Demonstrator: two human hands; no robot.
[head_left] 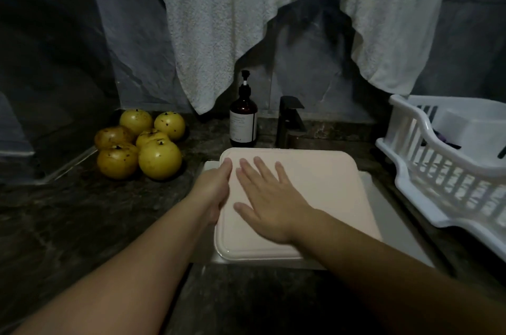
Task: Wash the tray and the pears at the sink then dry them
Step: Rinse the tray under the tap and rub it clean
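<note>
Dim light, grey stone wall (137,33), dark marbled counter (68,225)

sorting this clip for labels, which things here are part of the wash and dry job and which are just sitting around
Part of the job:
pink tray, left hand gripping its edge, right hand flat on it
six yellow pears
sink
black faucet
white towel

Just lying about:
brown pump bottle
white dish rack

Six pears (142,143), one tray (306,197), one soap bottle (243,118), one towel (246,19), one rack (438,170), two hands (269,200)
</note>
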